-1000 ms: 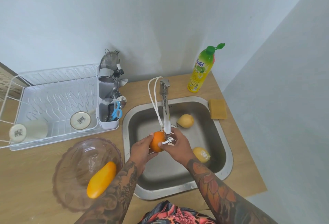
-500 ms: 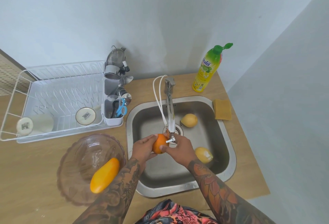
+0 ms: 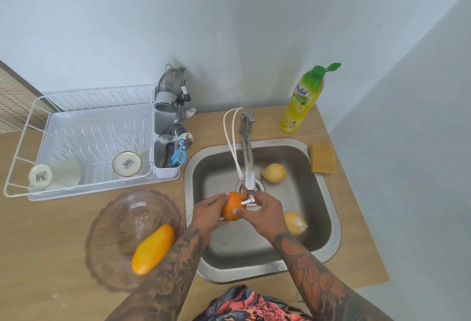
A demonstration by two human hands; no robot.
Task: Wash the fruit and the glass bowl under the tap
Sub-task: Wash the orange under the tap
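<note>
Over the steel sink [image 3: 328, 241], my left hand [image 3: 207, 212] and my right hand [image 3: 263, 212] both hold an orange [image 3: 232, 206] just below the spout of the tap [image 3: 247, 165]. The right thumb lies across the orange's front. Two yellow lemons lie in the basin: one lemon [image 3: 274, 172] at the back, the other lemon [image 3: 295, 222] at the right, partly behind my right wrist. On the counter to the left of the sink stands the glass bowl [image 3: 122, 229] with a long yellow-orange fruit [image 3: 153, 249] resting on its near rim.
A white dish rack [image 3: 84, 139] with two cups and a cutlery holder [image 3: 168, 152] stands at the back left. A dish soap bottle [image 3: 303, 101] and a yellow sponge [image 3: 322, 158] sit behind and right of the sink. Walls close in behind and at the right.
The view has shifted slightly. Both hands stay on the orange under the spout, and the right thumb now lies further over the fruit.
</note>
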